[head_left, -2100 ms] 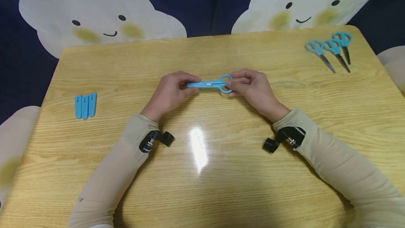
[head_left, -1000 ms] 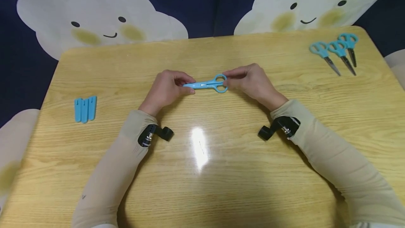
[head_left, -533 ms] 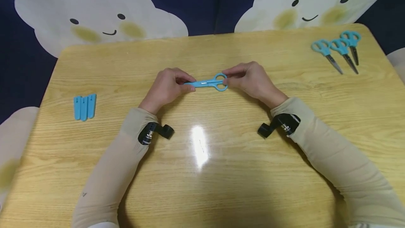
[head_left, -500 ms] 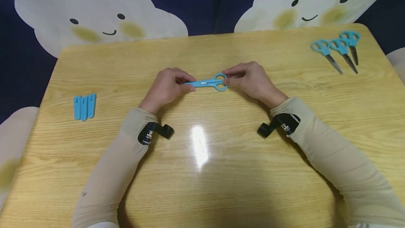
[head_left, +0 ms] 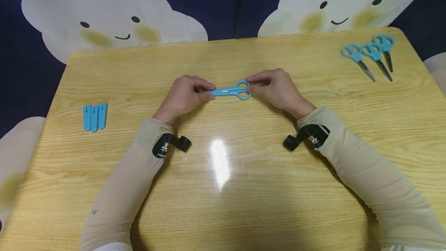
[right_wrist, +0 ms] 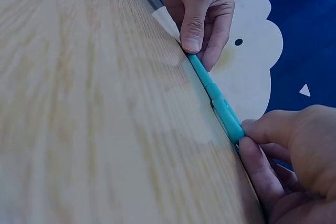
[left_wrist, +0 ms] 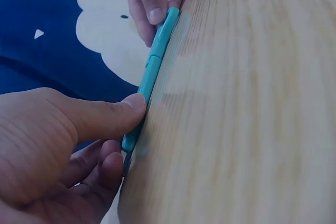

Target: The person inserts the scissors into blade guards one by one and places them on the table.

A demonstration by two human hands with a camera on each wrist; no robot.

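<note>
A pair of blue scissors (head_left: 235,91) lies level between the two hands in the head view, its blades hidden inside a light blue blade cover (head_left: 222,92). My left hand (head_left: 183,95) pinches the covered tip end between thumb and fingers. At the other end my right hand (head_left: 278,89) holds the finger loops between its thumb and fingers. In the left wrist view, the left thumb presses on top of the cover (left_wrist: 150,78), close over the table. The right wrist view shows the right fingertips (right_wrist: 251,128) at the end of the handle.
Three blue blade covers (head_left: 94,118) lie side by side on the left of the wooden table (head_left: 251,189). At the back right corner are three blue-handled scissors (head_left: 373,51) with bare blades. A curtain with cloud prints (head_left: 230,7) hangs behind the far edge.
Since the oldest frame, the scissors have shifted slightly left and the right hand has moved left, its fingers straighter at the loops. Over the last second the hands have hardly moved.
</note>
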